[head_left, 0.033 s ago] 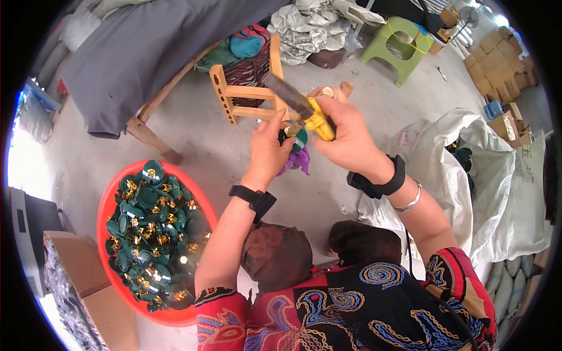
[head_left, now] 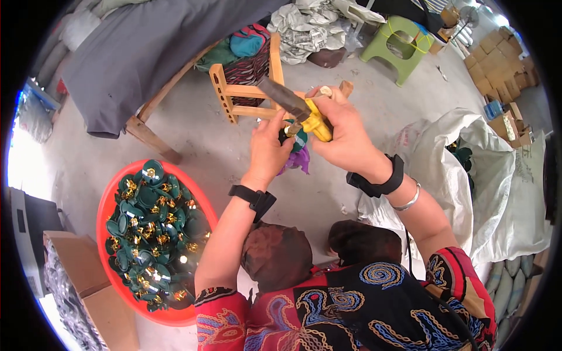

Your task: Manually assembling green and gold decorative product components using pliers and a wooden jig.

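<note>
My right hand (head_left: 345, 128) is closed around a yellow-handled tool (head_left: 314, 121) with a dark, broad metal head, its exact kind unclear. The head points up and left, above my left hand (head_left: 270, 146). My left fingers and thumb pinch a dark green round piece (head_left: 300, 140) with a gold metal fitting (head_left: 291, 130). Purple cloth (head_left: 300, 159) hangs just below it. Behind my hands is a wooden frame (head_left: 246, 92), partly hidden. A red tub (head_left: 105, 202) at the left holds many similar green discs with gold fittings (head_left: 153, 234).
A large white sack (head_left: 439, 158) at the right contains more green pieces (head_left: 463, 157). Farther back are a green stool (head_left: 404, 29) and stacked cardboard (head_left: 497, 58). A grey-cloth-covered table (head_left: 134, 64) stands at the far left, an open carton (head_left: 82, 263) nearer.
The yellow-handled tool and my right hand have shifted slightly left. My left hand stays in place with the green piece.
</note>
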Demonstrator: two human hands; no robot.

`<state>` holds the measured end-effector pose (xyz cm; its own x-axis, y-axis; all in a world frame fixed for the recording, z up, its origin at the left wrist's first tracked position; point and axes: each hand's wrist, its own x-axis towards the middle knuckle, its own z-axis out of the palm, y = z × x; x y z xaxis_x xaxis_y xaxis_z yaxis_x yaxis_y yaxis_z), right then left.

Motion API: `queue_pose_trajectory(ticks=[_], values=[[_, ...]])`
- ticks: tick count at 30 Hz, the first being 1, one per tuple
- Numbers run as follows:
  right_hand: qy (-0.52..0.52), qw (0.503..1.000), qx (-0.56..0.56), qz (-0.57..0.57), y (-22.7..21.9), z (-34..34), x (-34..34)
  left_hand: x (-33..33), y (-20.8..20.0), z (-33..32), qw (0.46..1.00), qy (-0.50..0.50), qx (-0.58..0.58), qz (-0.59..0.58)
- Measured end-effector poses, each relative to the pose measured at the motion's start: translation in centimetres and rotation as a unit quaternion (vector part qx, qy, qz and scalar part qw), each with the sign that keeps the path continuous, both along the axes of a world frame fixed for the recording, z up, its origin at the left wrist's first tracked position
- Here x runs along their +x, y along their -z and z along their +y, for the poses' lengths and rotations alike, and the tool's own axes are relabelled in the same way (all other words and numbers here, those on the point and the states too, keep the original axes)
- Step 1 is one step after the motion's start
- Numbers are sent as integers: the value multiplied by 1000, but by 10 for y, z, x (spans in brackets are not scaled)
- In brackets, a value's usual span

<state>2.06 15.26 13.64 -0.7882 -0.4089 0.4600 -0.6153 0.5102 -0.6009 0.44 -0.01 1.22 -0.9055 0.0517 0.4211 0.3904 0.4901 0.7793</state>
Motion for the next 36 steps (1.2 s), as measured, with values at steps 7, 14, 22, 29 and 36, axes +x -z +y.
queue_pose_trajectory(ticks=[7, 14, 22, 29, 36], values=[[-45, 997, 65, -19, -4, -7, -2, -6, 13, 0, 997, 27, 10, 72], [85, 973, 5, 214, -108, 26, 16, -3, 4, 6, 996, 6, 29, 82], [117, 955, 272, -3, -58, 25, 5, -10, 3, -5, 998, 3, -50, 41], [-66, 993, -2, -98, -2, 0, 0, -13, 15, 4, 992, 39, -43, 111], [202, 953, -226, 9, 3, 40, 24, 12, -49, -22, 996, 15, 60, -70]])
